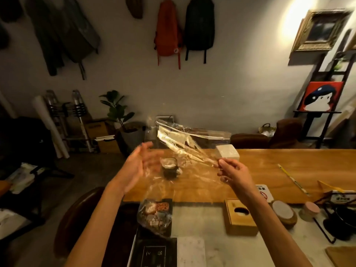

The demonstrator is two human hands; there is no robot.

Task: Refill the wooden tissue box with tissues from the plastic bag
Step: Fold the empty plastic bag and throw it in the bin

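A clear plastic bag (179,139) hangs crumpled in the air above the wooden table (260,174). My right hand (234,173) pinches one corner of it between thumb and fingers. My left hand (137,164) is open with fingers spread, palm facing right, just left of the bag and apart from it. A white stack of tissues (227,154) lies on the table right behind my right hand. The wooden tissue box (239,218), with its oval slot facing up, stands on the pale counter near me, below my right forearm.
A dark glass cup (169,167) stands on the table under the bag. A wrapped snack packet (155,215) lies on a black tray at the near edge. A round wooden coaster (283,211), a pink-lidded jar (310,211) and a black wire stand (339,218) crowd the right side.
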